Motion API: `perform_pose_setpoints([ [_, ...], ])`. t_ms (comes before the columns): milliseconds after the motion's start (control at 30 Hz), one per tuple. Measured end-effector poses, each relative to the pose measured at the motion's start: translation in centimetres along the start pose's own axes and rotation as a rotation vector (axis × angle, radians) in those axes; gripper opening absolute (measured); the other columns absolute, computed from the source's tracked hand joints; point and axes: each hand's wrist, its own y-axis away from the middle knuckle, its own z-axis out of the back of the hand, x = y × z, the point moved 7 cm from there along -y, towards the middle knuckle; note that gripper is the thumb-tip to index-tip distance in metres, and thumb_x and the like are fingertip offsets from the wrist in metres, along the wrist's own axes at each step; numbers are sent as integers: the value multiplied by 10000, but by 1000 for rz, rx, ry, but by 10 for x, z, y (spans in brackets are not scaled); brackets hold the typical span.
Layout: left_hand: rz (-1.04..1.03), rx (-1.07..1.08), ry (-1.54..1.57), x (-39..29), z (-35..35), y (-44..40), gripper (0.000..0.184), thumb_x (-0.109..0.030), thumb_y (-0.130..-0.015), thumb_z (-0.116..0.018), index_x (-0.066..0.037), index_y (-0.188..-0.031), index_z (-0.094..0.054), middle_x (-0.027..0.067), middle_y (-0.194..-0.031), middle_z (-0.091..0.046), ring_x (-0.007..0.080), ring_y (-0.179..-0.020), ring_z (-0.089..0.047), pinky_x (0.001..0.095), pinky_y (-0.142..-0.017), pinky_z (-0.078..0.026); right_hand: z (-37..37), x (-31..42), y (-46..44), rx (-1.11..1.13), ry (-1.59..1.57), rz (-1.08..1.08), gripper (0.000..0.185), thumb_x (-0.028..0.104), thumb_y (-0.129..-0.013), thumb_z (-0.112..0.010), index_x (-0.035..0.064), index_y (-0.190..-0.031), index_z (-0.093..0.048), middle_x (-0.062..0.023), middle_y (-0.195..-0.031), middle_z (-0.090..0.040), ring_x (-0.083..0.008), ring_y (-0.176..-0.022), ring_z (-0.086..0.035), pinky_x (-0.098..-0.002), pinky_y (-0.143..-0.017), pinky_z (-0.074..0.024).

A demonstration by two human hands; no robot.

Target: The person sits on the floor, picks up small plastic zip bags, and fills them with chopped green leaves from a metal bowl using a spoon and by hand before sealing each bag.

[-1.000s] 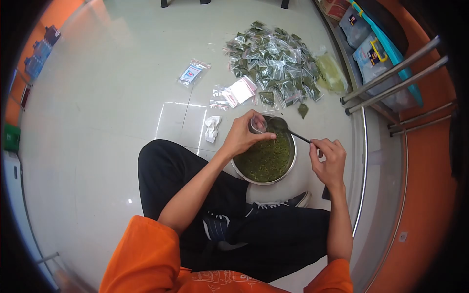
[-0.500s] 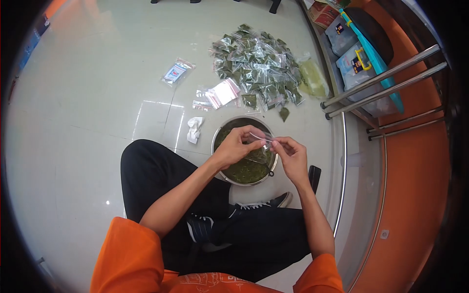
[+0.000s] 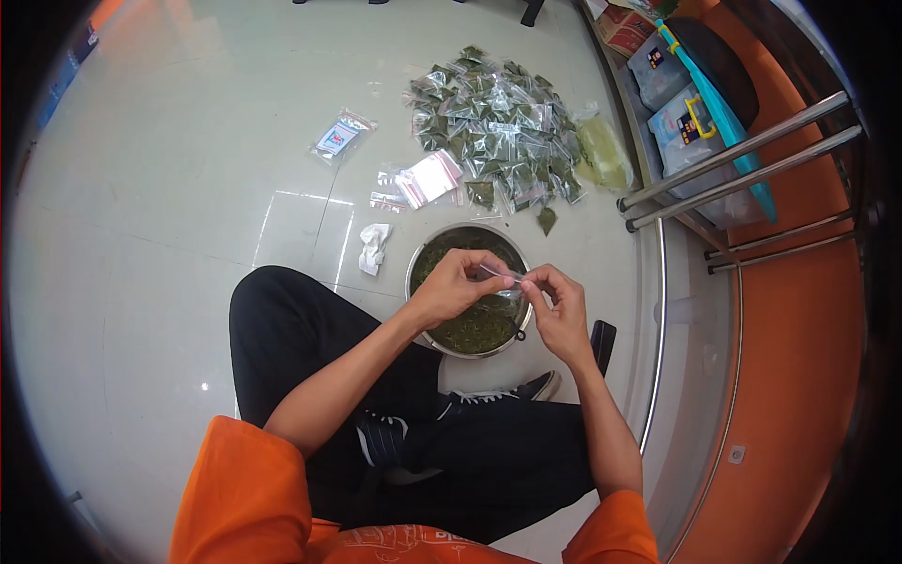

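Note:
Over a round metal bowl (image 3: 413,282) I hold a small clear zip-lock bag (image 3: 508,293) by its upper edge. My left hand (image 3: 462,285) pinches one side of that edge between thumb and fingers. My right hand (image 3: 557,305) pinches it close beside, the two thumbs nearly meeting. Shredded green leaves (image 3: 472,331) lie in the bowl below. A dark handle end with a ring (image 3: 520,335) shows at the bowl's right rim; the rest of that tool is hidden. Whether the bag contains anything is unclear.
Beyond the bowl lies a heap of filled zip-lock bags (image 3: 498,127). Left of it are a stack of flat bags (image 3: 429,179), a labelled packet (image 3: 337,138) and a crumpled tissue (image 3: 374,248). A yellowish plastic bag (image 3: 604,155) and metal rails (image 3: 742,160) stand at right.
My right hand has shifted slightly left along the bag's edge, so my fingertips are closer together. The bag hangs a little lower and more behind my fingers.

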Motion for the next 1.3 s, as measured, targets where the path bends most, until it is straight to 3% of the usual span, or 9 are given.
perform_pose_setpoints([
  [167,-40,-55,61,0,2,0,149,-117,-922,-751,-9,-1021,-725,29,-935,-727,70,-861,-644,240,-795,-505,-2,-6,2,-59,-113,-66,84,39,-943,-678,-40,-966,-667,-52,-873,-687,-85,-760,-618,-248,-714,-495],
  [233,-71,-66,35,-1,6,-1,147,-117,-922,-752,0,-1011,-736,42,-940,-735,79,-873,-655,243,-805,-512,-3,-2,2,-23,-211,-135,77,57,-969,-677,-16,-973,-651,-6,-887,-662,-65,-835,-608,-232,-776,-485],
  [567,18,-26,95,0,4,0,213,-148,-904,-775,11,-1046,-765,72,-964,-746,111,-909,-666,270,-845,-515,2,-2,0,-57,-128,-46,62,45,-953,-652,-16,-948,-639,-22,-823,-617,-84,-782,-559,-258,-751,-459],
  [633,-154,-79,-193,-13,11,0,193,-155,-886,-787,-11,-1016,-784,79,-988,-750,133,-917,-646,302,-883,-496,2,1,0,-60,-133,-8,61,42,-934,-665,-14,-941,-642,-24,-800,-609,-87,-740,-536,-257,-713,-444],
  [733,-224,-73,-200,-18,11,2,185,-157,-873,-794,-35,-1012,-796,89,-1019,-753,148,-924,-630,324,-909,-479,3,6,0,56,-35,-21,57,47,-954,-665,-1,-947,-636,5,-863,-609,-67,-817,-549,-239,-785,-445],
  [1067,-162,-60,-163,-21,12,3,190,-155,-884,-782,-23,-1021,-791,105,-1011,-755,146,-931,-658,319,-920,-485,15,2,0,-7,-26,-20,75,42,-922,-702,-8,-934,-648,7,-830,-621,-74,-790,-553,-241,-762,-449],
  [1167,-230,-110,-241,-21,15,3,190,-169,-888,-766,-45,-1031,-790,78,-936,-753,129,-879,-632,298,-854,-465,12,2,1,12,-69,-27,70,45,-920,-708,-2,-936,-658,11,-833,-626,-70,-799,-558,-244,-767,-453],
  [1300,-267,-107,-214,-25,13,3,198,-179,-889,-762,-40,-1027,-787,84,-919,-742,139,-875,-633,313,-854,-461,10,-7,2,49,-136,-174,71,52,-927,-711,3,-957,-669,16,-837,-630,-67,-809,-559,-251,-799,-450],
])
